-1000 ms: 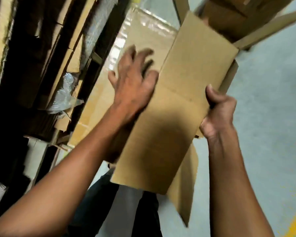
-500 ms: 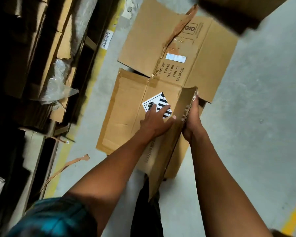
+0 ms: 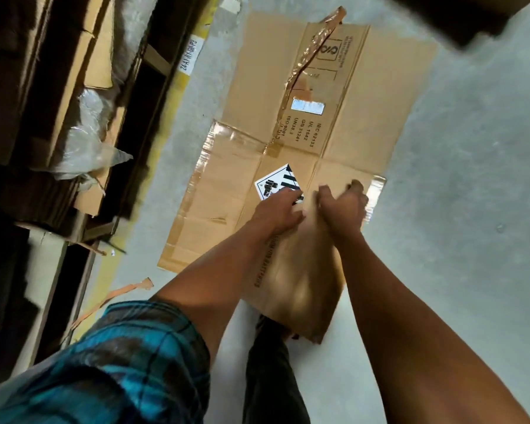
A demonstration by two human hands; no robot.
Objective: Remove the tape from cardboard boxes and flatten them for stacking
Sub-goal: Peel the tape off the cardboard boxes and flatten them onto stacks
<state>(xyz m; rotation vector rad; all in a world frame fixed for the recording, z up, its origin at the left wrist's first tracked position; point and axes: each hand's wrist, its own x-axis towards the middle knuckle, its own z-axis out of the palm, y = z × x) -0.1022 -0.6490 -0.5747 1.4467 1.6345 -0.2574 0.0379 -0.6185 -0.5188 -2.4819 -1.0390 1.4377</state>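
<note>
At the far left I see shelves (image 3: 74,123) stacked with cardboard and plastic wrap, and a torn strip of tape (image 3: 117,293) lying on the floor (image 3: 471,240) beside them. The flattened box (image 3: 364,96) lies on the floor ahead, loose tape (image 3: 312,47) curling off its top panel. My left hand (image 3: 277,214) presses down near the diamond label (image 3: 277,182), fingers blurred, seemingly flat. My right hand (image 3: 343,206) curls over the box's near panel, though blur keeps me from telling whether it truly grips. I judge the 2 hands should push that raised flap fully flat, pressing along the crease, then peel the tape.
</note>
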